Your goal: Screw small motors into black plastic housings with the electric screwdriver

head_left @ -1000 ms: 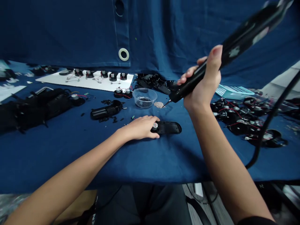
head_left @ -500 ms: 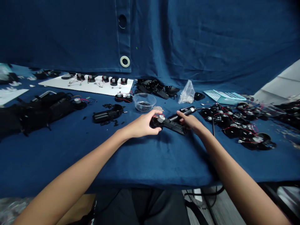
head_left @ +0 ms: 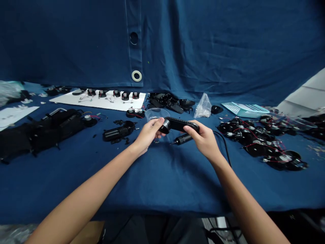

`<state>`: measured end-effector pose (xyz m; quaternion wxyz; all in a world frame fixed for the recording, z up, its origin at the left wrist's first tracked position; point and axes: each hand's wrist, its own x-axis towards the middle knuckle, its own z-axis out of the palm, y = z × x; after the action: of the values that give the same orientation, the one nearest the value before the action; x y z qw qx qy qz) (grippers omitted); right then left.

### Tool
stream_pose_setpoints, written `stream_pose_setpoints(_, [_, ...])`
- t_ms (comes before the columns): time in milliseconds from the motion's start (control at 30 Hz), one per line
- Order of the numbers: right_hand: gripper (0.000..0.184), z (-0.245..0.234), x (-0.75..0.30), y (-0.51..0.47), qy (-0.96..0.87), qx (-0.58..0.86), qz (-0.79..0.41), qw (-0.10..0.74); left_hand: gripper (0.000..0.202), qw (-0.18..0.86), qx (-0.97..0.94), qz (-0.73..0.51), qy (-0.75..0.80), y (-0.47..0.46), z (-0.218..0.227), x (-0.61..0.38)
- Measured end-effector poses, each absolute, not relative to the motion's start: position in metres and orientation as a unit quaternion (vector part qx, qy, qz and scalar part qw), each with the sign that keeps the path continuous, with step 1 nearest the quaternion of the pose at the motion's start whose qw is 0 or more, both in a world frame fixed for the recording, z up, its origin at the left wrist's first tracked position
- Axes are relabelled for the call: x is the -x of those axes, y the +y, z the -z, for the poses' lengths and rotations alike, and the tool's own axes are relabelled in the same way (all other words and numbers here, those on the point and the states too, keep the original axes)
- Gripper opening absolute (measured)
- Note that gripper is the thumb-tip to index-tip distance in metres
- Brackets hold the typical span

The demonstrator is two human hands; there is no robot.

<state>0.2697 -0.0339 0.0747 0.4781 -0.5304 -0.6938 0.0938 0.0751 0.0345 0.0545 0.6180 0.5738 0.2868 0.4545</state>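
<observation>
Head view: both my hands hold the black housing [head_left: 179, 124] lifted off the counter [head_left: 165, 179], just on the near side of the clear bowl [head_left: 152, 112]. My left hand [head_left: 147, 134] pinches its round left end and my right hand [head_left: 204, 139] has its grip closed over the right end. A second ago the right hand held the electric screwdriver [head_left: 183, 138] high and the housing lay flat under my left hand. Now the tool lies released on the cloth just below the housing. Neither hand is driving, and the piece is up for turning over.

Black oblong casing [head_left: 179, 124] (held level)
</observation>
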Motion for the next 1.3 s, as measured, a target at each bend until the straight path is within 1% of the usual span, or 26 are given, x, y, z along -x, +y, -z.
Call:
stream_pose_setpoints(67, [0.032, -0.069, -0.264, -0.031, -0.669, 0.555, -0.023, 0.493, 0.047, 0.622, -0.544, -0.476, 0.302, 0.034, -0.053, -0.076])
stream_pose_setpoints(100, [0.032, -0.065, -0.261, -0.029, -0.663, 0.560, 0.000, 0.497, 0.046, 0.606, -0.546, -0.486, 0.314, 0.034, -0.051, -0.077])
stream_pose_setpoints(267, [0.029, -0.051, -0.253, -0.031, -0.668, 0.550, 0.035, 0.499, 0.044, 0.422, -0.652, -0.523, 0.349, 0.038, -0.043, -0.078])
stream_pose_setpoints(333, [0.029, -0.050, -0.252, -0.033, -0.675, 0.547, 0.035, 0.493, 0.042, 0.386, -0.677, -0.515, 0.357, 0.039, -0.042, -0.077])
stream_pose_setpoints(500, [0.031, -0.051, -0.253, -0.035, -0.686, 0.552, 0.036, 0.473, 0.037, 0.381, -0.692, -0.504, 0.350, 0.038, -0.047, -0.075])
stream_pose_setpoints(733, [0.029, -0.050, -0.255, -0.037, -0.699, 0.536, -0.001, 0.473, 0.041, 0.374, -0.694, -0.507, 0.349, 0.039, -0.048, -0.075])
stream_pose_setpoints(1033, [0.024, -0.041, -0.256, -0.034, -0.684, 0.528, -0.041, 0.503, 0.050, 0.294, -0.709, -0.535, 0.352, 0.042, -0.037, -0.074])
stream_pose_setpoints(1133, [0.023, -0.041, -0.255, -0.035, -0.678, 0.512, -0.081, 0.521, 0.051, 0.283, -0.714, -0.541, 0.344, 0.039, -0.040, -0.074])
stream_pose_setpoints(1200, [0.025, -0.042, -0.254, -0.034, -0.677, 0.470, -0.160, 0.544, 0.053, 0.261, -0.723, -0.549, 0.330, 0.036, -0.043, -0.072])
stream_pose_setpoints(1300, [0.034, -0.041, -0.252, -0.030, -0.639, 0.393, -0.310, 0.584, 0.059, 0.202, -0.757, -0.546, 0.296, 0.030, -0.047, -0.070])
